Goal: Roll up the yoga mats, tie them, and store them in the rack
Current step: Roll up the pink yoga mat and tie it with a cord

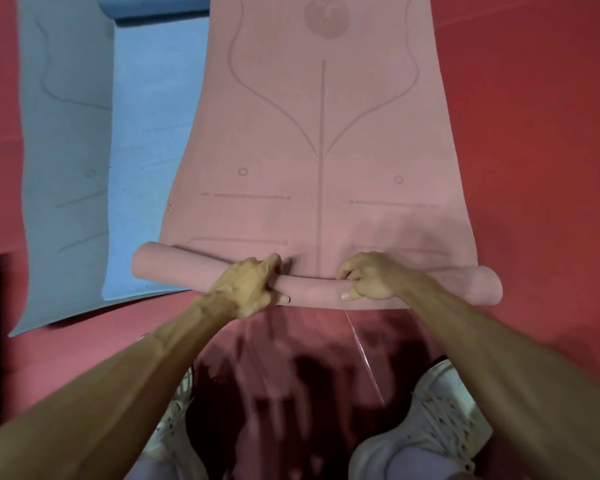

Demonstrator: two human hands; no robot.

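A pink yoga mat (323, 140) with printed alignment lines lies flat on the red floor, stretching away from me. Its near end is wound into a thin roll (174, 275) that runs from left to right. My left hand (250, 289) grips the roll left of centre, fingers curled over its top and thumb underneath. My right hand (371, 280) grips it right of centre in the same way. The roll bends slightly between the two hands.
A blue-grey yoga mat (66, 161) lies flat to the left, over a lighter blue mat (146, 140) whose far end is rolled. Red floor (534, 133) surrounds the mats. My white shoes (437, 420) stand just behind the roll. A dark object sits at the left edge.
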